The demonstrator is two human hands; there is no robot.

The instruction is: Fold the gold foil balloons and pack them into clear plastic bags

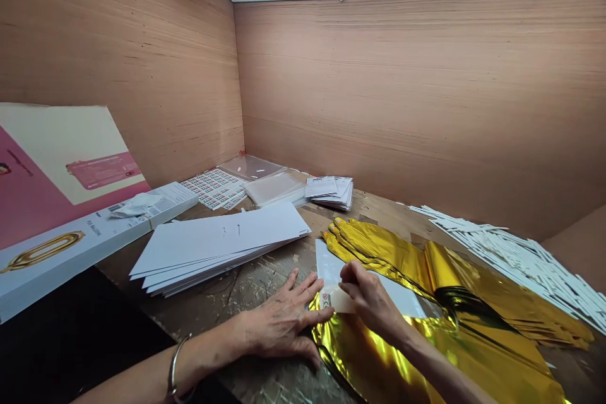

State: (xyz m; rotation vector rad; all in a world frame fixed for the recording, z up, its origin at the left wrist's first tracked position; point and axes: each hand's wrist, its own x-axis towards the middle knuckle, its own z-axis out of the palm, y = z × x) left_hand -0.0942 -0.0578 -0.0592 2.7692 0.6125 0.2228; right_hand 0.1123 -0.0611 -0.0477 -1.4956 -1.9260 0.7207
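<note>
My left hand (pixel 288 319) lies flat with its fingers spread, the fingertips at the left edge of a gold foil balloon sheet (pixel 379 353) and a white card (pixel 400 293). Close to those fingertips is a small printed label (pixel 326 300) with a red symbol. My right hand (pixel 369 300) is closed, its fingers curled down over a pale, partly see-through piece (pixel 341 300) beside the label. Whatever its fingertips grip is hidden. More folded gold foil (pixel 402 255) lies just beyond the right hand.
A stack of white cards (pixel 227 240) lies left of centre. Behind it are label sheets (pixel 215 188), clear plastic bags (pixel 274 189) and printed slips (pixel 329 189). White strips (pixel 516 259) are heaped at right. At left are a long box (pixel 165 199) and a pink-and-cream carton (pixel 80 139).
</note>
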